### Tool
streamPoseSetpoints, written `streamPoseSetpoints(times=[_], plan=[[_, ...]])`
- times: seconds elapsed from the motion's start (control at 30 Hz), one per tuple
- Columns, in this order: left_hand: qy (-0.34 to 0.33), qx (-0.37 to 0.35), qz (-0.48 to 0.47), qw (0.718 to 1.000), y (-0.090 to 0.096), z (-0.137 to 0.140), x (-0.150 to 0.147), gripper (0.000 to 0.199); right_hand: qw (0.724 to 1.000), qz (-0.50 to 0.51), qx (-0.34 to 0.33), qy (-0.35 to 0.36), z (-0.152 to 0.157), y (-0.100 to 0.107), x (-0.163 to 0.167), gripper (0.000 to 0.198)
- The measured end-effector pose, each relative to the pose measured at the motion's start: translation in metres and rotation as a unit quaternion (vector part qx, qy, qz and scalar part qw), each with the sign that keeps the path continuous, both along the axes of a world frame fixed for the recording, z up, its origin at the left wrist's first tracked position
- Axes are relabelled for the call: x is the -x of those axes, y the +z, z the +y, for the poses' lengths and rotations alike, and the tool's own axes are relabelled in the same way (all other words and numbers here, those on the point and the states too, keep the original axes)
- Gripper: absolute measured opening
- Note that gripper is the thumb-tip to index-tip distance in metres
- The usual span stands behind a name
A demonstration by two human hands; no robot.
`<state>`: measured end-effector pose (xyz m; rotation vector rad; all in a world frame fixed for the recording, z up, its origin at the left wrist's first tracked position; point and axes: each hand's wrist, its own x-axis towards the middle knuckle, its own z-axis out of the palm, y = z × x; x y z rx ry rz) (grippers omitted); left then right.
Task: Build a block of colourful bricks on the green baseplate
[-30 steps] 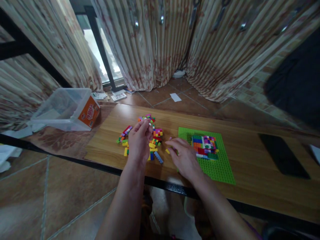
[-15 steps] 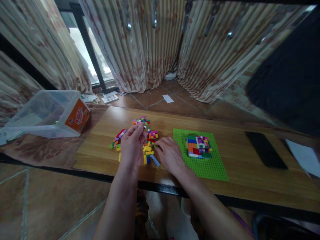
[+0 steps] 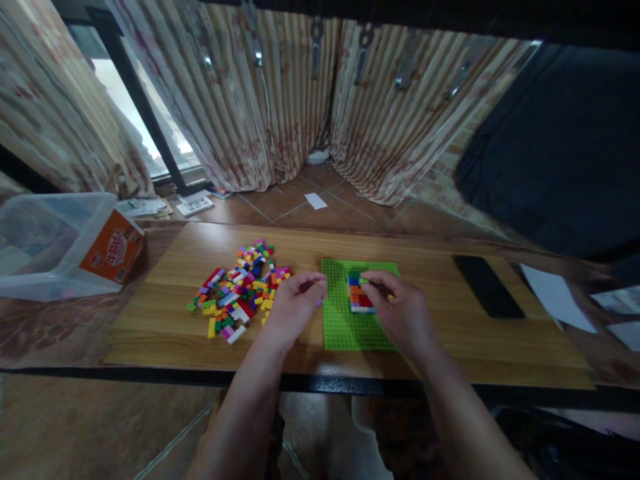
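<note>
My right hand (image 3: 400,305) is over the block build (image 3: 356,293), a low stack of coloured toy bricks on a green baseplate (image 3: 340,333). Its thumb and forefinger pinch a small yellow-green toy brick (image 3: 364,281) at the top of the stack. The hand hides the build's right side. My left hand (image 3: 296,303) hovers by the baseplate's left edge with its fingers pinched together. A speck of purple shows under those fingertips; whether they hold it, I cannot tell. Left of this hand lies a loose pile of mixed toy bricks (image 3: 235,293).
A clear plastic box (image 3: 60,283) with an orange label stands at the left. Right of the baseplate lies a black phone-like slab (image 3: 487,287), then a white paper (image 3: 557,297). The wooden board's (image 3: 180,347) dark front edge runs close to my forearms.
Both hands have moved right, away from the brick pile. My right hand has reached the build on the baseplate, and my left has come to the baseplate's edge. The view has turned right.
</note>
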<state>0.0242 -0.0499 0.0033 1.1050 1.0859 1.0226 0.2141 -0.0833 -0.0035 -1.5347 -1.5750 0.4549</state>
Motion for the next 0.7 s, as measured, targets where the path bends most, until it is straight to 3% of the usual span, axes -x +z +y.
streamPoseSetpoints(times=[0.13,0.27,0.5,0.7], plan=[[-0.078,-0.022,0.044,0.996,-0.012,0.000,-0.021,0.021,0.999,-0.001,0.039,-0.018,-0.004,0.001,-0.038,0.017],[-0.159,-0.019,0.054,0.986,-0.016,-0.004,-0.038,0.022,1.000,0.001,0.029,-0.005,-0.005,-0.004,-0.057,0.013],[-0.224,-0.047,0.119,0.966,-0.015,-0.006,-0.055,0.026,0.999,0.024,0.036,-0.002,-0.001,-0.021,-0.064,0.010],[-0.295,-0.077,0.191,0.933,-0.017,-0.005,-0.058,0.034,0.998,0.028,0.050,0.000,0.001,-0.028,-0.064,0.007]])
